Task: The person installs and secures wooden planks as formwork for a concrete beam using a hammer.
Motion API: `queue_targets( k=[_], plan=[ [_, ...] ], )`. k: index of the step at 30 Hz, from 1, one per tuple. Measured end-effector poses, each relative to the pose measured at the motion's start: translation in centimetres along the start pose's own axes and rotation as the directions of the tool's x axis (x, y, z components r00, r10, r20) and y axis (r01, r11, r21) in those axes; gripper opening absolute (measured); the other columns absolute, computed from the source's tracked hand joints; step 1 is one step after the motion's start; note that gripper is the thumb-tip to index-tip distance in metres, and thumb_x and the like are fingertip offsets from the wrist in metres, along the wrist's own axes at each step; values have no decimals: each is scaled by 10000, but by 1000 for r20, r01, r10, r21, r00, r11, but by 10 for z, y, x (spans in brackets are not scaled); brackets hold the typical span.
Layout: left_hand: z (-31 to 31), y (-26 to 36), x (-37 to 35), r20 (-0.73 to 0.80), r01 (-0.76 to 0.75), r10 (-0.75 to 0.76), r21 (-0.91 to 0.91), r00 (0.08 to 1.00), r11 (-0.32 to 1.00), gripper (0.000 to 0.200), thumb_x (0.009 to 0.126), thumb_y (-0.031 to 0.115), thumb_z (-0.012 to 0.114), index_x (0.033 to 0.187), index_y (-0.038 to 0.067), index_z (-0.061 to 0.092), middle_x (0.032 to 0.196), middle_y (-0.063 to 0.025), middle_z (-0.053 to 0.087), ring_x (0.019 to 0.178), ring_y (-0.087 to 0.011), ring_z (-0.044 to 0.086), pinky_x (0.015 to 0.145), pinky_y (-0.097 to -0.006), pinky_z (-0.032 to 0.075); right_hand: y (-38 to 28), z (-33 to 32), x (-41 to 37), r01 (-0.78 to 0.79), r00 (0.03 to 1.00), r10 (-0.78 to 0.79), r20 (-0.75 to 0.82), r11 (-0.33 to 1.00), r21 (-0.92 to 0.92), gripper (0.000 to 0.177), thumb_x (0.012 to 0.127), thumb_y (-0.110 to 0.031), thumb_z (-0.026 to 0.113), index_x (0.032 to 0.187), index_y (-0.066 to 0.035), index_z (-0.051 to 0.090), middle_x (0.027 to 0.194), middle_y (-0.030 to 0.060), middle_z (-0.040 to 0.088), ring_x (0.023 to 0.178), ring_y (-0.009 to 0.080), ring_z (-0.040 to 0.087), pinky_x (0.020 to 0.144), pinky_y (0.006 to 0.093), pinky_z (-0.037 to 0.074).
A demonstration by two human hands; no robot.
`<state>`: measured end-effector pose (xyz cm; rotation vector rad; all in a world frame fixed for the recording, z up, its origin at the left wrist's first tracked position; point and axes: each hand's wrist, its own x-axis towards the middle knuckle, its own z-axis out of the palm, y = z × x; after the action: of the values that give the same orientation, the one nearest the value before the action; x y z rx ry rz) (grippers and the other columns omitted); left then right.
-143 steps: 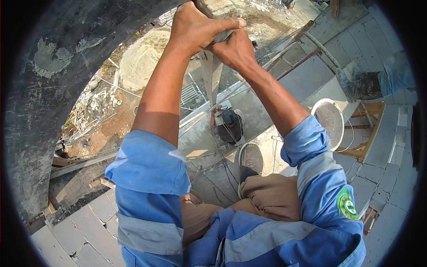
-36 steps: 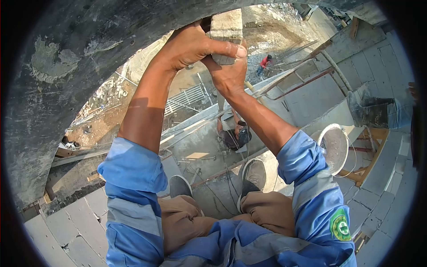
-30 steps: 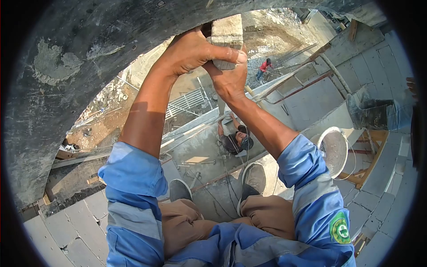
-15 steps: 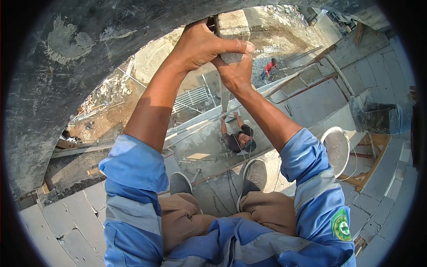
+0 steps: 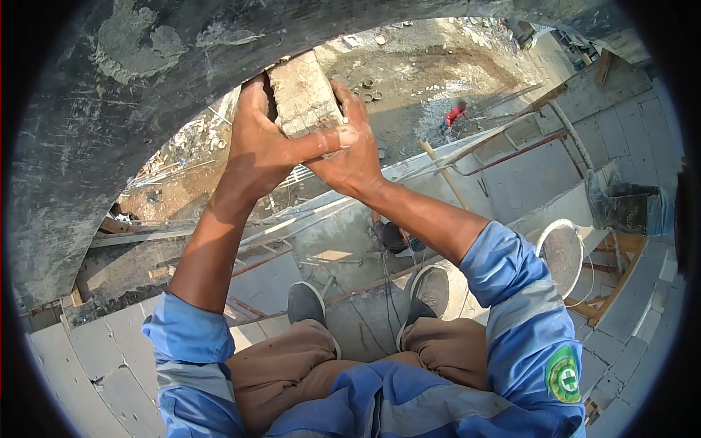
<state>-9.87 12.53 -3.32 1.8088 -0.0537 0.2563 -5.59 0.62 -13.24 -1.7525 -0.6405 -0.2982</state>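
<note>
A rough, pale squared timber, apparently cement-crusted, is gripped between both my hands just below a dark curved panel. My left hand presses along its left side, the thumb reaching across the near end. From the right, my right hand wraps the other side, its fingers partly hidden behind the timber. The left thumb lies over the right hand. How far the timber extends beyond my hands is hidden.
Below my shoes, a person in dark clothing is beside cables. A white bucket stands at right near a timber frame. A round pole leans beyond the ledge. Another person in red is on the ground far below.
Both hands and the timber have moved left and slightly down in view, and the timber is more tilted. The person below is now mostly hidden behind my right forearm.
</note>
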Motion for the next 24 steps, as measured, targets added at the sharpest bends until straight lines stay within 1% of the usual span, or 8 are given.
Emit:
queue_targets(
  k=[2,4,8,13,16,19,21,24],
  plan=[
    [-10,2,-10,-4,3,-3,37,1000,999,719,633,73,849,1233,-32,466,1128,-163,612,1033,-233,629,923,-352,504,-8,10,-3,7,1000,-7,7,1000,29,1018,594,-297,850,1394,42,320,1252,234,440,1196,393,445,1013,454,407],
    [-14,8,-18,-69,46,-47,-19,997,999,731,627,82,852,1235,-29,461,1139,-166,602,1052,-233,621,928,-355,503,-15,17,-6,-21,999,19,31,998,53,1027,589,-304,852,1399,34,318,1244,235,441,1189,394,448,1008,455,409],
    [-23,13,-25,-39,117,-120,-79,992,990,785,613,119,862,1257,-27,438,1153,-167,590,1061,-250,618,934,-362,507,-20,27,-9,-3,1000,2,29,999,41,1043,573,-309,866,1400,18,321,1220,230,449,1172,396,457,1000,461,412],
    [-22,11,-27,-60,91,-94,-49,994,995,787,608,119,861,1256,-27,439,1153,-167,589,1061,-251,617,926,-364,511,-20,29,-9,-2,1000,0,24,998,60,1057,566,-313,872,1402,17,316,1215,232,452,1157,401,466,993,462,415],
    [-19,10,-27,-127,66,-67,-16,990,998,779,592,116,854,1245,-29,455,1130,-162,601,1036,-246,623,920,-357,506,-19,28,-9,26,1000,-26,3,997,72,1039,577,-348,860,1382,32,324,1240,243,446,1166,416,448,1002,475,386],
    [-24,11,-26,-78,120,-127,-92,989,989,789,576,60,880,1223,-36,439,1123,-142,598,1026,-223,623,911,-341,507,-19,27,-8,34,999,-34,0,997,67,1033,579,-355,855,1372,43,325,1252,252,441,1176,417,439,1015,479,367],
    [-27,8,-27,-91,123,-120,23,989,992,795,574,72,877,1227,-46,440,1125,-152,600,1029,-230,624,909,-344,508,-20,29,-8,39,999,-37,-16,994,103,1034,578,-344,854,1371,48,319,1260,256,437,1177,414,435,1020,475,362],
    [-25,10,-25,-94,76,-76,-1,993,997,792,573,77,875,1224,-52,442,1113,-157,604,1010,-228,630,894,-339,514,-19,27,-7,36,999,-38,14,993,114,1031,577,-345,853,1367,52,322,1263,257,435,1176,416,432,1021,470,362]
  ],
)
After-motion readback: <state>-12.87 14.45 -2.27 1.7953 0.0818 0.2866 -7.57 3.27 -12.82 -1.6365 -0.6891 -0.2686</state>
